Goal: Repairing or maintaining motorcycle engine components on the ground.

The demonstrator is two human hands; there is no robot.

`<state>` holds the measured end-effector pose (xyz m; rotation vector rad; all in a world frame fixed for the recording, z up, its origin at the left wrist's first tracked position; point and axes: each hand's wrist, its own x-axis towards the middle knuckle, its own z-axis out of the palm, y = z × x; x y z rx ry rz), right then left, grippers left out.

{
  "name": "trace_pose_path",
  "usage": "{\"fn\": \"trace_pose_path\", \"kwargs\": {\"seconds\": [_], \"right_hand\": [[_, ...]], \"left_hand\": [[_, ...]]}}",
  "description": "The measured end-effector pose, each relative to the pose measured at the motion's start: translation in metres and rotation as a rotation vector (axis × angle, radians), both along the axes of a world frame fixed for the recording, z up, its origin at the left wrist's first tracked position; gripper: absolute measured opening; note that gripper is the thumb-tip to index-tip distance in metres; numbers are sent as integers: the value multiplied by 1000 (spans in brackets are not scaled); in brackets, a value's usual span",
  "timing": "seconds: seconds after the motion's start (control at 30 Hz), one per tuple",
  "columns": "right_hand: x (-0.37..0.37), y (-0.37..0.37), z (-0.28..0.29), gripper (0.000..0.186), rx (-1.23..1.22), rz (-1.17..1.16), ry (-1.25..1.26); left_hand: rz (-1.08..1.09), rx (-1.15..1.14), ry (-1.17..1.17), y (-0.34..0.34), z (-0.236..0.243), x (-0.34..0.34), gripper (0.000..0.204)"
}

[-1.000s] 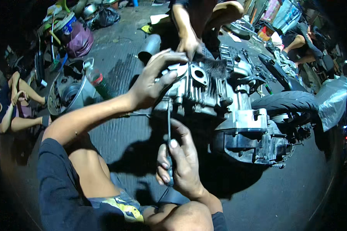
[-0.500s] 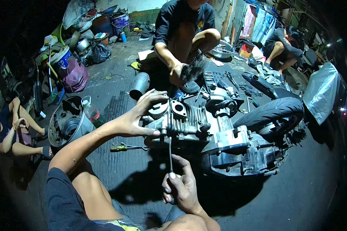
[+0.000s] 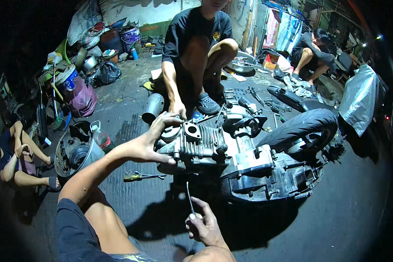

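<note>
My left hand (image 3: 153,144) is wrapped over the left end of a finned metal cylinder head (image 3: 203,146), fingers on its top beside a dark oval-flanged port (image 3: 191,129). My right hand (image 3: 205,229) grips a thin-shafted hand tool (image 3: 189,196), its tip pointing up just below the engine, apart from it; the handle is mostly hidden in my fingers. The engine continues rightward into a crankcase (image 3: 257,183) with a rear tyre (image 3: 301,129) attached. A yellow-handled screwdriver (image 3: 133,177) lies on the floor left of the engine, beside a wrench.
A co-worker's hand (image 3: 177,109) reaches down behind the engine. Spread tools (image 3: 273,105) lie behind it, near a metal cylinder (image 3: 154,107). A bucket of parts (image 3: 78,144) and bottle stand left. Two other people (image 3: 24,155) (image 3: 312,54) sit at the sides. A silver cover (image 3: 360,98) is right.
My right hand has moved down, drawing the tool's tip away from the engine. The co-worker's hand has lowered toward the engine, and the dark shaggy item it held is no longer visible.
</note>
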<state>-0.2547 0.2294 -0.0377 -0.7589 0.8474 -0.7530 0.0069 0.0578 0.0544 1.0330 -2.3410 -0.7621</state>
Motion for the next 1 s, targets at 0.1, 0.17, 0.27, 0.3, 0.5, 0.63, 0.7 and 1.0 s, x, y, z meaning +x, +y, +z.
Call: {"fn": "trace_pose_path", "kwargs": {"seconds": [0.1, 0.17, 0.27, 0.3, 0.5, 0.63, 0.7, 1.0], "right_hand": [[1, -1, -1, 57, -59, -46, 12], [0, -2, 0, 56, -73, -77, 6], [-1, -4, 3, 55, -99, -22, -16], [-1, -4, 4, 53, -97, -10, -14], [0, -7, 8, 50, -61, -22, -17], [0, -7, 7, 49, -89, -37, -39], [0, -7, 3, 49, -68, -33, -14], [38, -17, -45, 44, -274, -129, 110]], "left_hand": [[22, 111, 34, 1, 3, -1, 100], [-44, 200, 135, -2, 4, 1, 102], [-69, 190, 109, -6, 3, 3, 104], [-82, 206, 118, -7, 3, 4, 106], [-7, 176, 55, -2, 1, 1, 107], [-39, 238, 134, -3, 5, 1, 102], [-106, 289, 169, -5, 8, 2, 104], [23, 311, 187, 1, 6, -4, 101]]}}
